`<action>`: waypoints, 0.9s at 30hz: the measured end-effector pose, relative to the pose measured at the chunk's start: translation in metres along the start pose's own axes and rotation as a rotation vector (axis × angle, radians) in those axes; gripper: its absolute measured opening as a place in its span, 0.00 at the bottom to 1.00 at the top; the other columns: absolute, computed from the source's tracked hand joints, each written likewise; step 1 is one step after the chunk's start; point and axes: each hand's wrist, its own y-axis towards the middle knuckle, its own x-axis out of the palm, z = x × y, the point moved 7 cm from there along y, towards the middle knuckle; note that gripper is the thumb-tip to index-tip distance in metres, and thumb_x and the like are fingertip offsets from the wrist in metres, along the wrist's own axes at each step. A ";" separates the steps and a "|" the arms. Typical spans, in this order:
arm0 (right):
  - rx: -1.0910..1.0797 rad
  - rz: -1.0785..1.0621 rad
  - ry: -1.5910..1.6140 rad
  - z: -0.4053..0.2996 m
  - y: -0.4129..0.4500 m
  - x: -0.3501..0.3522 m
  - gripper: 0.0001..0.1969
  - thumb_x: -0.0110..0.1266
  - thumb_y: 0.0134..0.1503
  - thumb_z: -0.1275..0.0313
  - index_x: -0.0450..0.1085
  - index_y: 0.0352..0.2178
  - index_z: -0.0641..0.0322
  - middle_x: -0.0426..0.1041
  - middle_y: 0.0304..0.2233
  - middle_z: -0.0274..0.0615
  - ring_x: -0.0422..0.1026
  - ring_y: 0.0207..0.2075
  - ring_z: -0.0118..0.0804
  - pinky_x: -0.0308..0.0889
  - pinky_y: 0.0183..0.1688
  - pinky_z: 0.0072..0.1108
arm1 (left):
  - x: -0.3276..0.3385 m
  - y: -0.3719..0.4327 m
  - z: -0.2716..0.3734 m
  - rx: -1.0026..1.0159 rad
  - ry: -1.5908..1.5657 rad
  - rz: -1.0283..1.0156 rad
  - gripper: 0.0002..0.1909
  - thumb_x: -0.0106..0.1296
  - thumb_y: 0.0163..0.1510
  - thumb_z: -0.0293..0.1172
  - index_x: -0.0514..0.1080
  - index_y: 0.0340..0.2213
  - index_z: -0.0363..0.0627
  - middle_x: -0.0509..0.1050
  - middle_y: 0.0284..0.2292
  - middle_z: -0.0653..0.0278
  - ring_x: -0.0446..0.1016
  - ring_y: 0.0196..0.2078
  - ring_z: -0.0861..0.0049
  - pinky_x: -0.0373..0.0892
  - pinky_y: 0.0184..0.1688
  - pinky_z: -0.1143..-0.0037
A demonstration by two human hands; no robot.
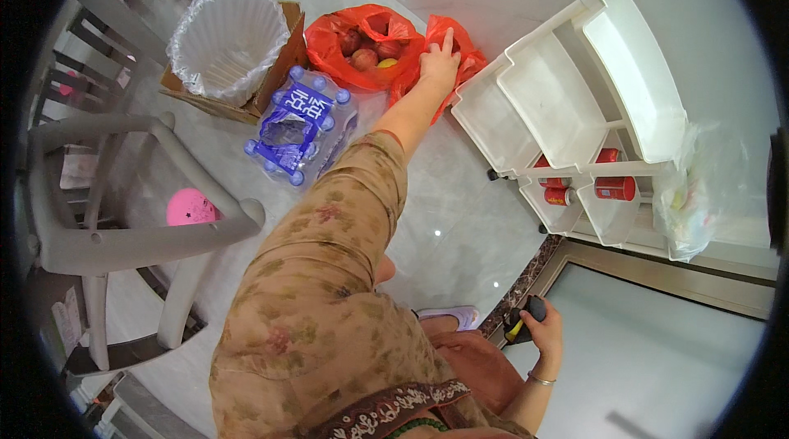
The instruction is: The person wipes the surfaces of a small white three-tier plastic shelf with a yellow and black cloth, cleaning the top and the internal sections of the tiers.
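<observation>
My left hand [439,64] reaches out over a red plastic bag [471,60] by the wall, fingers spread. It seems to touch the bag's top, but no grip shows. Just left of it, another red plastic bag [327,47] gapes around several round reddish fruits [365,58] and a yellow one [387,63]. Down by the frosted door, my right hand [547,328] is closed around a small black object with a yellow part [521,320]; its kind is unclear.
A white plastic rack [548,106] holding red cans [560,196] stands right; a clear bag [687,217] hangs from it. Left are shrink-wrapped bottles [296,124], a cardboard box [280,63] with an air-cushion liner [228,38], a grey chair [148,248] and a pink balloon [191,207]. A frosted door [641,346] is lower right.
</observation>
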 end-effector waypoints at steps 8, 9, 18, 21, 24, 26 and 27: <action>0.032 -0.012 -0.063 -0.002 0.003 0.002 0.19 0.60 0.42 0.74 0.69 0.38 0.68 0.74 0.27 0.41 0.70 0.28 0.29 0.67 0.34 0.21 | -0.019 -0.008 -0.058 -0.207 -0.299 0.126 0.21 0.53 0.46 0.39 0.66 0.40 0.41 0.66 0.45 0.50 0.67 0.46 0.57 0.69 0.40 0.65; 0.026 -0.016 -0.064 -0.001 0.004 0.002 0.19 0.60 0.42 0.74 0.69 0.38 0.68 0.74 0.27 0.41 0.70 0.28 0.29 0.67 0.34 0.21 | -0.012 -0.024 -0.093 -0.470 -0.364 0.357 0.22 0.53 0.47 0.40 0.65 0.40 0.39 0.67 0.43 0.49 0.68 0.45 0.56 0.68 0.41 0.64; -0.008 -0.006 -0.067 -0.017 0.015 0.005 0.20 0.61 0.41 0.75 0.69 0.39 0.68 0.74 0.29 0.43 0.71 0.30 0.31 0.67 0.36 0.22 | 0.072 -0.050 -0.038 -0.083 -0.264 -0.280 0.32 0.47 0.48 0.32 0.52 0.54 0.44 0.67 0.43 0.49 0.71 0.44 0.57 0.67 0.46 0.65; -0.046 -0.022 -0.025 -0.029 0.012 0.007 0.20 0.61 0.41 0.76 0.69 0.40 0.67 0.74 0.29 0.43 0.71 0.30 0.31 0.67 0.36 0.22 | 0.065 -0.048 -0.042 -0.064 -0.250 -0.280 0.34 0.48 0.48 0.31 0.50 0.56 0.48 0.67 0.42 0.49 0.71 0.43 0.58 0.68 0.44 0.65; -0.012 -0.038 -0.028 -0.025 0.011 0.010 0.20 0.60 0.42 0.77 0.69 0.40 0.66 0.74 0.29 0.43 0.71 0.30 0.31 0.66 0.36 0.22 | 0.060 -0.050 -0.043 -0.056 -0.238 -0.234 0.34 0.48 0.47 0.30 0.50 0.56 0.46 0.68 0.42 0.49 0.73 0.40 0.58 0.71 0.39 0.66; -0.026 -0.032 -0.058 -0.021 0.013 0.010 0.20 0.60 0.42 0.77 0.69 0.40 0.66 0.74 0.29 0.43 0.71 0.30 0.30 0.66 0.36 0.22 | 0.057 -0.048 -0.045 -0.042 -0.236 -0.157 0.32 0.48 0.47 0.29 0.52 0.54 0.44 0.69 0.40 0.49 0.74 0.37 0.58 0.71 0.36 0.66; -0.036 -0.020 -0.091 -0.019 0.012 0.009 0.20 0.61 0.42 0.76 0.69 0.40 0.66 0.74 0.29 0.43 0.71 0.30 0.30 0.66 0.36 0.22 | 0.053 -0.045 -0.044 -0.024 -0.238 -0.080 0.31 0.48 0.47 0.28 0.53 0.53 0.43 0.70 0.38 0.50 0.75 0.35 0.59 0.72 0.33 0.67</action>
